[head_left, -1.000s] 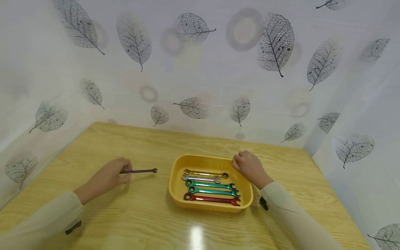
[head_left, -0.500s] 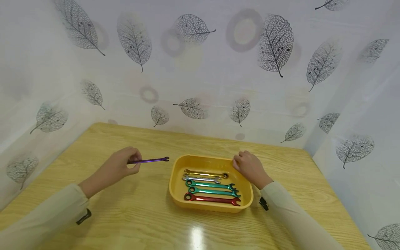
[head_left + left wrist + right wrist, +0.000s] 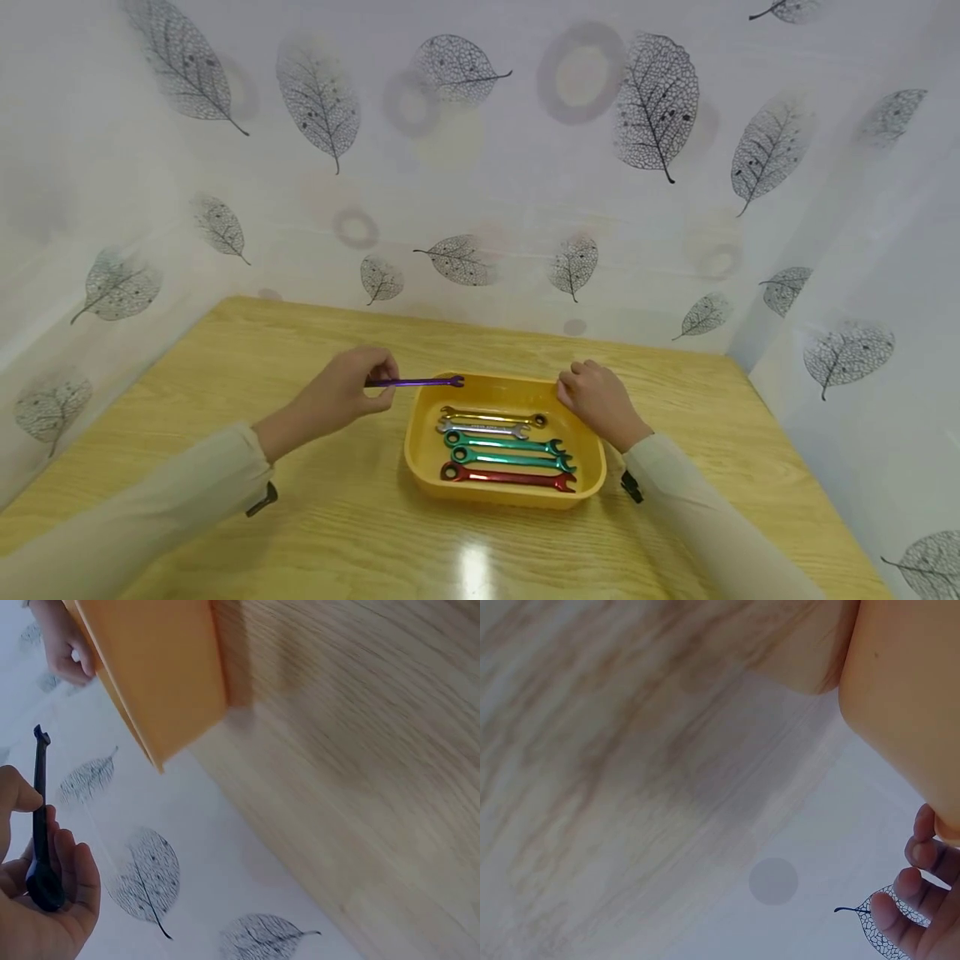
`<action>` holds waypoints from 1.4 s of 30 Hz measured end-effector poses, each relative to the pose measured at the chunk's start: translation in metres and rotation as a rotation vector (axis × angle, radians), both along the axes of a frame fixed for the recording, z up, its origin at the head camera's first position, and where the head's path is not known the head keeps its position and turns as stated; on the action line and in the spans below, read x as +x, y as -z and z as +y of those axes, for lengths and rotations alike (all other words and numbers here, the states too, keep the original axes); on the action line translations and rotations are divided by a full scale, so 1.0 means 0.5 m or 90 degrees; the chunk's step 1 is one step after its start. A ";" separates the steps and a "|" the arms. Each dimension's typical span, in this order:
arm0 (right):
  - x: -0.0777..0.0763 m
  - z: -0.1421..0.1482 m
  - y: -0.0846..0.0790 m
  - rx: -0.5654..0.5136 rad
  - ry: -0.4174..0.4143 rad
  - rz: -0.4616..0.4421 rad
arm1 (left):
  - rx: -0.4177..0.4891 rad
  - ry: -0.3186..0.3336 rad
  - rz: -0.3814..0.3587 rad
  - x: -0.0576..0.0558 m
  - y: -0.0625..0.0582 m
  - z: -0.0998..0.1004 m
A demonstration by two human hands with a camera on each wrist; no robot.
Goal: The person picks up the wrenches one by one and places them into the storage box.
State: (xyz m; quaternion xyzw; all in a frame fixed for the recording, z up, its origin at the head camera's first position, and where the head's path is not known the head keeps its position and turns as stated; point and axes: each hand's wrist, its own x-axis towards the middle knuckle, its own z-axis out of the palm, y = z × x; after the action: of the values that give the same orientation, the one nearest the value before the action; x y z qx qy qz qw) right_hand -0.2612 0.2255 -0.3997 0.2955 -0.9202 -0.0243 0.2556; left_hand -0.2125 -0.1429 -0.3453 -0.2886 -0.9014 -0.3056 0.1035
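My left hand (image 3: 348, 387) pinches a purple combination wrench (image 3: 420, 382) between thumb and fingers. In the left wrist view, the wrench (image 3: 41, 817) looks dark, its ring end toward the palm and its open end pointing away. That open end hangs over the back left rim of a yellow tray (image 3: 427, 493). Inside lie a gold wrench (image 3: 495, 416), a silver wrench (image 3: 483, 429), two green wrenches (image 3: 510, 443) and a red wrench (image 3: 510, 477), roughly parallel. At the tray's back right corner my right hand (image 3: 600, 404) grips the rim with curled fingers.
The tray stands on a light wooden table (image 3: 330, 533). Behind and beside the table hangs a pale curtain-like backdrop (image 3: 495, 183) with leaf prints. Dark straps (image 3: 632, 487) show under both sleeves.
My left hand has carried the purple wrench rightward and slightly up, from over the bare table to the tray's left rim. The right hand stays at the tray's corner, and the tray has not moved.
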 end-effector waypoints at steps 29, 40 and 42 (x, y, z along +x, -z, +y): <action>-0.008 0.004 0.003 0.012 -0.008 0.068 | -0.095 0.145 -0.048 0.013 0.031 0.187; -0.005 0.006 0.007 0.002 -0.019 0.079 | -0.146 0.139 -0.062 0.016 0.038 0.232; -0.004 0.006 0.006 0.000 -0.020 0.073 | -0.156 0.137 -0.074 0.018 0.036 0.240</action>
State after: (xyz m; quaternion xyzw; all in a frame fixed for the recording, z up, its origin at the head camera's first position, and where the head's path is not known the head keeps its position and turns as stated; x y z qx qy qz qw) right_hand -0.2632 0.2283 -0.4026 0.3083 -0.8993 -0.0374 0.3079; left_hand -0.2033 -0.0230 -0.3635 -0.3755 -0.9004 -0.2191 -0.0184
